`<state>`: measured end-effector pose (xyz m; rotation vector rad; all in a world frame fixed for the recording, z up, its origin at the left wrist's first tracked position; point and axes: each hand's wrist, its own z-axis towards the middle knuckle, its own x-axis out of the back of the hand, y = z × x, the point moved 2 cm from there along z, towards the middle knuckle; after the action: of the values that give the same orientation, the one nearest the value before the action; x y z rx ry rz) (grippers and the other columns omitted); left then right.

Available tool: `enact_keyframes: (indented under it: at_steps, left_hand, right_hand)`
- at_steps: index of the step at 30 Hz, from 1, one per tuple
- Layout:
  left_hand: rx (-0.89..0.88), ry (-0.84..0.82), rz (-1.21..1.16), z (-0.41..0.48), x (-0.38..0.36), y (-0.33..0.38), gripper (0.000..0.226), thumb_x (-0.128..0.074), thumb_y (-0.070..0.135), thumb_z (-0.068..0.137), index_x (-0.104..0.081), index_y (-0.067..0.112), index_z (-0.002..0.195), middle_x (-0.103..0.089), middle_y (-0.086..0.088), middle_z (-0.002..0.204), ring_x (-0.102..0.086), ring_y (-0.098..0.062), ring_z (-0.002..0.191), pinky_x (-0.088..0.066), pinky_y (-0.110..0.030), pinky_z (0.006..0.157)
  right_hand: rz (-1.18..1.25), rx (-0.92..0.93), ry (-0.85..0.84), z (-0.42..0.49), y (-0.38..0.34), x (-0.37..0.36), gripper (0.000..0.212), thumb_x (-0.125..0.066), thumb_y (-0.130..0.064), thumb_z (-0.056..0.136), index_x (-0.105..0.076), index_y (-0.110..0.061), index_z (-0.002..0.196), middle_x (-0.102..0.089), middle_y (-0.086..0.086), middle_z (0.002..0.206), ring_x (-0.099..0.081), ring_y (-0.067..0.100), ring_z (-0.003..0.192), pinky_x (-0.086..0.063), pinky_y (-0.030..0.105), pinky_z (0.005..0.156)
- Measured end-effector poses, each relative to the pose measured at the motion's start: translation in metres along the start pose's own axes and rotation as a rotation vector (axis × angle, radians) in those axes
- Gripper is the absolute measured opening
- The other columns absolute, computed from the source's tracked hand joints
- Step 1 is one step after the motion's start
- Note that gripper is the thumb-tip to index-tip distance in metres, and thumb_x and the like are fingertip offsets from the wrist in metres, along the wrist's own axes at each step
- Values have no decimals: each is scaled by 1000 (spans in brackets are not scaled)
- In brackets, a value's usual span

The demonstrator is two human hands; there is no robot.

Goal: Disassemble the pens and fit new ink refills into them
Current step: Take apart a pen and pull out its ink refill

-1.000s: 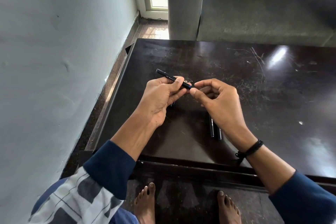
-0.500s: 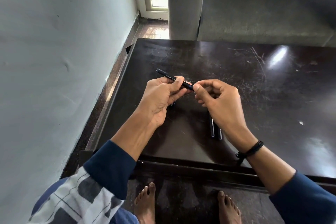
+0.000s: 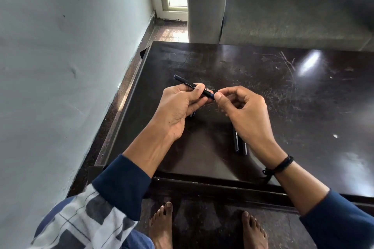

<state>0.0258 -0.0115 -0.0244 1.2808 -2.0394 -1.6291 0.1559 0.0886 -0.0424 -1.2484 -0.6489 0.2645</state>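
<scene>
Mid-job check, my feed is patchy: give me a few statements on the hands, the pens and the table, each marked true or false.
1. The left hand grips a black pen. True.
2. The right hand lies flat on the table. False: it is raised, and its fingertips pinch the near end of the black pen.
3. Another two pens lie side by side on the table, partly hidden under the right hand. True.
4. The table is white. False: it is dark, glossy and scratched.
5. A black wristband sits on the left wrist. False: it is on the right wrist.
</scene>
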Motion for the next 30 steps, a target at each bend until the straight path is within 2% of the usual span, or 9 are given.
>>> enact_keyframes:
  at_steps: [3, 7, 10, 13, 16, 19, 21, 25, 30]
  left_hand:
    - [-5, 0, 1, 1, 0, 0, 9, -66, 3, 94, -71, -5, 94, -77, -16, 90, -77, -23, 79, -61, -20, 71]
    - [7, 2, 8, 1, -1, -3, 12, -66, 3, 94, -70, -8, 98, -75, -25, 101, -76, -23, 82, -60, -20, 71]
    - [9, 7, 2, 1, -1, -4, 12, -67, 3, 94, -70, -7, 98, -74, -25, 103, -76, -22, 82, -60, -20, 70]
    - [2, 1, -6, 2, 0, -2, 9, -67, 3, 94, -71, -5, 95, -77, -18, 93, -76, -20, 80, -60, -20, 70]
    - [2, -12, -10, 1, 1, -1, 9, -66, 3, 94, -71, -5, 95, -78, -12, 85, -77, -19, 79, -59, -19, 69]
    - [7, -13, -3, 1, 0, -1, 11, -66, 3, 94, -71, -7, 98, -77, -17, 91, -77, -24, 82, -59, -19, 70]
    - [9, -15, 5, 0, 0, -3, 13, -66, 3, 94, -70, -7, 100, -77, -19, 95, -76, -24, 82, -60, -20, 71]
    - [7, -10, 3, 1, 0, -3, 12, -67, 4, 94, -71, -6, 98, -77, -20, 95, -76, -22, 83, -59, -19, 70]
    - [-1, -13, -3, 2, 1, -1, 9, -66, 3, 94, -71, -5, 94, -78, -13, 87, -77, -21, 80, -59, -19, 68]
  right_hand:
    - [5, 1, -8, -1, 0, 0, 10, -73, -39, 93, -75, -35, 85, -75, -4, 74, -71, 20, 71, -61, 45, 73]
    - [-40, 11, -13, 0, 3, -3, 18, -77, -24, 91, -72, -35, 77, -73, -11, 70, -65, 4, 63, -56, 27, 64]
    - [-47, 18, -13, 1, 3, -2, 17, -83, -19, 86, -73, -32, 81, -72, -10, 73, -62, 0, 67, -51, 18, 67]
    - [-26, 20, -10, 1, 2, -1, 9, -83, -26, 85, -75, -30, 87, -73, -8, 79, -65, 7, 71, -54, 23, 69]
    - [7, 17, -3, -1, -1, -2, 6, -76, -40, 90, -76, -35, 87, -74, -4, 78, -69, 23, 74, -59, 41, 71]
    - [-16, 31, -14, -1, -2, -3, 16, -72, -36, 95, -74, -40, 80, -74, -4, 75, -70, 27, 72, -59, 49, 72]
    - [-35, 25, -20, 0, 1, -2, 18, -74, -28, 94, -74, -37, 78, -74, -6, 74, -69, 22, 69, -60, 44, 68]
    - [-54, 26, -24, 3, 2, -1, 13, -82, -24, 87, -74, -33, 81, -73, -13, 77, -63, 1, 68, -50, 19, 66]
    - [-24, 3, -10, 0, 0, -1, 11, -75, -46, 90, -76, -35, 89, -73, -6, 77, -65, 17, 69, -58, 37, 68]
